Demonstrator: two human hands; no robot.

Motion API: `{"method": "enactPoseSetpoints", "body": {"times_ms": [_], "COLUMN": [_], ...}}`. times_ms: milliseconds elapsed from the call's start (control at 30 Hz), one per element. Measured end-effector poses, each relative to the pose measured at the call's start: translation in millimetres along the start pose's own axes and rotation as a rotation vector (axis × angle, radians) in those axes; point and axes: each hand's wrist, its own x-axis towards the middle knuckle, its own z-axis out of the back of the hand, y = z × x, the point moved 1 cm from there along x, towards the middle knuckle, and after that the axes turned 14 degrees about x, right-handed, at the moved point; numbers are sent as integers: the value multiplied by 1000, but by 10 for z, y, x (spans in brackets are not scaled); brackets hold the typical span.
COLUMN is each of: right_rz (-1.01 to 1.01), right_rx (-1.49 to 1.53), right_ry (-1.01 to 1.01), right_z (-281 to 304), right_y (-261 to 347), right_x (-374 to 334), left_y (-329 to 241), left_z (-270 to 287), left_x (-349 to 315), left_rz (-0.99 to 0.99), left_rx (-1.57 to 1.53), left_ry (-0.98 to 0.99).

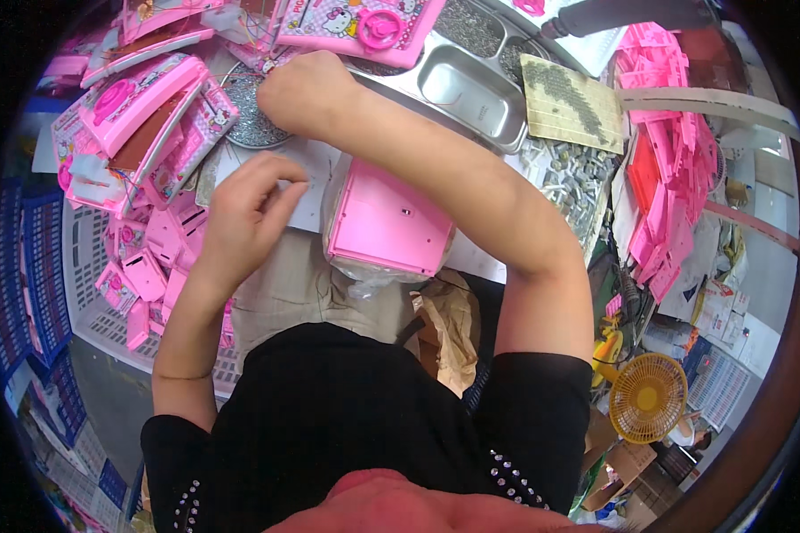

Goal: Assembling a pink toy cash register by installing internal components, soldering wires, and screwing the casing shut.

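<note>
My right hand (pixel 307 93) reaches across to the left, its fingers curled down at the edge of a round dish of small metal screws (pixel 256 120). Whatever its fingertips hold is hidden. Nearer to me, my left hand (pixel 253 209) is loosely curled, with a gap between thumb and forefinger and nothing visible in it. A pink plastic case part (pixel 391 218) lies flat below my right forearm, over the front edge of the worktop, with clear plastic film under it. Close to both hands, pink printed toy cases with wires (pixel 120 115) are piled at the left.
A white crate (pixel 98 293) with small pink parts stands at my left. Ahead is a metal compartment tray (pixel 476 93) with screws. Small metal parts (pixel 569 182) lie beside a yellowed card (pixel 569 102). Pink parts (pixel 662 160) are stacked right, above a yellow fan (pixel 647 400).
</note>
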Motion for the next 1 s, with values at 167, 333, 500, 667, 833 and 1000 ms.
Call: {"method": "enactPoseSetpoints", "body": {"times_ms": [167, 333, 500, 667, 833, 1000], "right_rz": [-21, -14, 34, -98, -145, -83], "right_rx": [34, -3, 310, 413, 433, 296], "right_ry": [-231, -493, -765, -815, -800, -781], "right_z": [-38, -5, 217, -101, -420, -430], "right_y": [-95, -361, -458, -321, -154, -121], "right_x": [-119, -423, -1423, -2354, -2536, -2522], "left_y": [-281, -480, -625, -555, -510, -523], "left_z": [-313, -626, -857, -872, -912, -930], "left_x": [171, 296, 281, 220, 183, 159], "left_rz": [-255, -474, -647, -843, -912, -914], "left_rx": [-18, 86, 147, 379, 375, 368], "left_ry": [27, 83, 125, 185, 117, 81]}}
